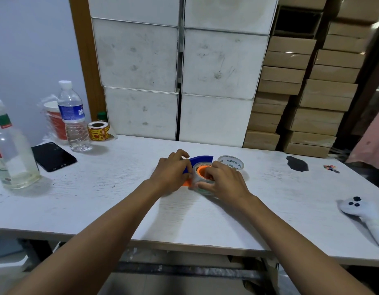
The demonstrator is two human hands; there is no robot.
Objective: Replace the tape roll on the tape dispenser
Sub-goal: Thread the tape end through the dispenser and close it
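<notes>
Both hands work mid-table: right hand (219, 181) grips the clear tape roll (198, 179) seated on the dispenser's orange hub (201, 171) (spent core (230, 162) lies just beyond), left hand (171, 171) clasps the blue-and-orange tape dispenser (200, 160), so threading the tape end likely comes next.

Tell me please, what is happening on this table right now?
A person is changing the tape in a blue and orange tape dispenser that lies on the white table. The left hand holds the dispenser down, and the right hand grips a clear tape roll that sits around the dispenser's orange hub. An empty tape core printed with "MADE IN CHINA" lies just behind the right hand. Whether the roll is fully seated, I cannot tell.
</notes>
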